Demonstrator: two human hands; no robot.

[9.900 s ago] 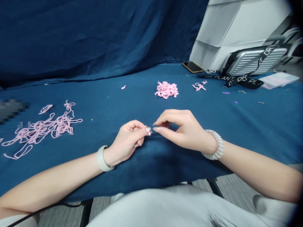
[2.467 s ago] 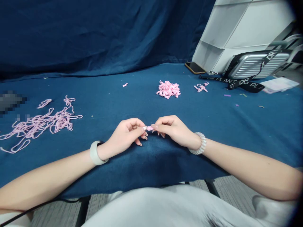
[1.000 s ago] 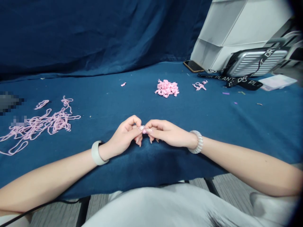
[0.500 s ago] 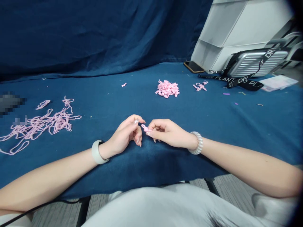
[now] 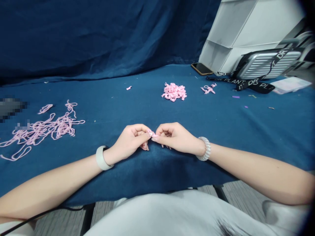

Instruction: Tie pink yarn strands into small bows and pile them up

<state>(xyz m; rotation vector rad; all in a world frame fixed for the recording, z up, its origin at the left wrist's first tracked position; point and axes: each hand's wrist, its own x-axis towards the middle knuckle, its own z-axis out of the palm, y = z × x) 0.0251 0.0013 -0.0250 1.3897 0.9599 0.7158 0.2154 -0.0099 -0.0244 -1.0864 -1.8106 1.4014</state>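
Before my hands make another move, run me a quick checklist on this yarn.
1. Left hand pinching the small pink yarn piece: ok.
2. Right hand gripping it too: ok, thumb and fingers meet there.
3. Its knot tight: cannot tell, fingertips cover most of it.
4. Loose yarn strands untangled: not ok, they lie looped over each other.
5. Pink yarn pile apart from both hands: ok, it sits beyond them.
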